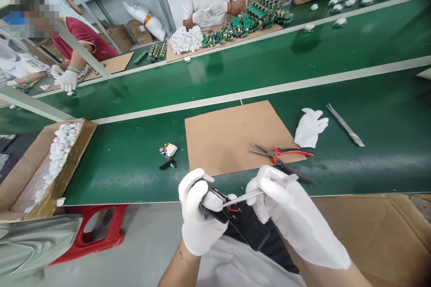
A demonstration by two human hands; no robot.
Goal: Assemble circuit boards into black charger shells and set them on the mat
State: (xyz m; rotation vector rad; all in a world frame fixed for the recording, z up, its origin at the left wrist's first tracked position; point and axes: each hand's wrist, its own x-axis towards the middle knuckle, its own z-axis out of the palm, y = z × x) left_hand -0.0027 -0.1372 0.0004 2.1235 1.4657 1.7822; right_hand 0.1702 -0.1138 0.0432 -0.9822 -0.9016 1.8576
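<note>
Head view shows the left hand [197,215] gripping a small black part [215,204] near the table edge while the right hand [283,202] pinches tweezers [240,198] at its red wire [233,209], work seemingly unfinished, pliers [281,157] idle beyond

counter [134,175]: green, with white stripes along it
near edge: cardboard sheet [232,136], red-handled pliers [281,157] partly on it
right: white glove [310,126], metal strip [345,124]
left: small circuit part [168,151], open box [50,166] of white pieces
far side: boards [259,15], white caps [186,39]
</note>
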